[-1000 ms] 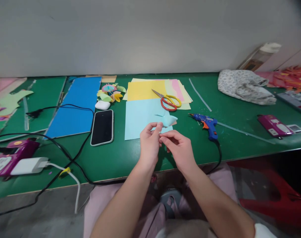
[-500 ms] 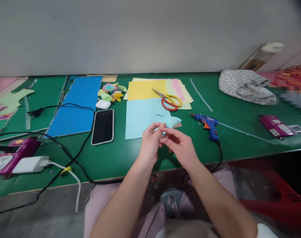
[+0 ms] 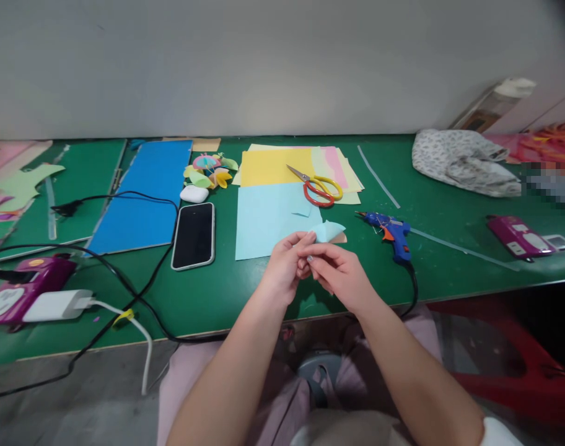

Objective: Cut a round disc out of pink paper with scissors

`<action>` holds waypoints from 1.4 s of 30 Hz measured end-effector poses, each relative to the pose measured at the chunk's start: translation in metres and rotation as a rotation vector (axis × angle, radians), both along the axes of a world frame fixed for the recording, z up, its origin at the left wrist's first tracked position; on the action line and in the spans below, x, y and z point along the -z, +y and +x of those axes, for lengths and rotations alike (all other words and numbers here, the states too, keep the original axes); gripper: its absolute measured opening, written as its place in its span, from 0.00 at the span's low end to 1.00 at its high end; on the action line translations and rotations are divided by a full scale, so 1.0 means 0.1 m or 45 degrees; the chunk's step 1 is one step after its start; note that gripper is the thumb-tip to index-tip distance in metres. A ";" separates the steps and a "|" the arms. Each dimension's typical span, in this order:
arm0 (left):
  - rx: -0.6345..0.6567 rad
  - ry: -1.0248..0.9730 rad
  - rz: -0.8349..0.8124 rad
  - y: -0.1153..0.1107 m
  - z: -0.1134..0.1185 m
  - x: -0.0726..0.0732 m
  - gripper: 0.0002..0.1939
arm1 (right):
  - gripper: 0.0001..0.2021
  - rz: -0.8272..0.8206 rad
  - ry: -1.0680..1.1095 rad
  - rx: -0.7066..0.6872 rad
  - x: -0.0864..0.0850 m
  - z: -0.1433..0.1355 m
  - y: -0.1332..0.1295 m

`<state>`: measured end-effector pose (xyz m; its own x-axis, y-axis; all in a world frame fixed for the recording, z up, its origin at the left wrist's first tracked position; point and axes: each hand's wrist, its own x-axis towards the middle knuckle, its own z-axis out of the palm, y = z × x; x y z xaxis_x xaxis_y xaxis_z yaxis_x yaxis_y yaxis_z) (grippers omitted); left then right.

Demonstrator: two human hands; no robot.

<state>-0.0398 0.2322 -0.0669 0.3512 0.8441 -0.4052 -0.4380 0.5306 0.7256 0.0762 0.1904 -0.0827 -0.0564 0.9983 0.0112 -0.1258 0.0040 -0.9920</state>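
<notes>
My left hand [image 3: 286, 263] and my right hand [image 3: 334, 271] meet at the table's front, fingertips pressed together. Between them is a small curled piece of light-blue paper [image 3: 329, 231], its tip sticking out beyond the fingers. My left fingers pinch its near end; my right fingers close against the same spot, and what lies between the fingertips there is hidden. Just behind lies a light-blue sheet [image 3: 268, 217] with a small blue scrap [image 3: 302, 210] on it. Scissors [image 3: 320, 189] with one red and one yellow handle rest across the sheets.
A blue glue gun [image 3: 388, 232] lies to the right, its cord running off the front edge. On the left are a phone [image 3: 194, 236], a white case [image 3: 194, 194], paper flowers [image 3: 210, 170], a blue board [image 3: 143, 192] and tangled black cables. A patterned cloth [image 3: 459, 162] sits at back right.
The curled blue paper has turned and shifted slightly toward the right in my fingers. My right hand has moved a little lower over my left fingertips.
</notes>
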 end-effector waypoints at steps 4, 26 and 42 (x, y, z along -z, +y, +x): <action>0.009 0.003 -0.005 -0.01 0.00 -0.02 0.13 | 0.08 0.032 -0.002 0.029 -0.04 0.00 0.01; -0.046 0.233 0.235 -0.05 -0.01 -0.03 0.20 | 0.03 0.145 -0.127 0.173 -0.19 -0.06 -0.11; -0.042 1.197 1.191 -0.19 -0.23 -0.21 0.09 | 0.04 0.278 -0.965 0.167 -0.85 0.46 0.16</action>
<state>-0.0624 0.2136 -0.0460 0.2327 0.9389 0.2537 0.4258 -0.3329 0.8413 0.1226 0.2068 0.0018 -0.0093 0.9771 0.2127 0.5976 0.1759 -0.7822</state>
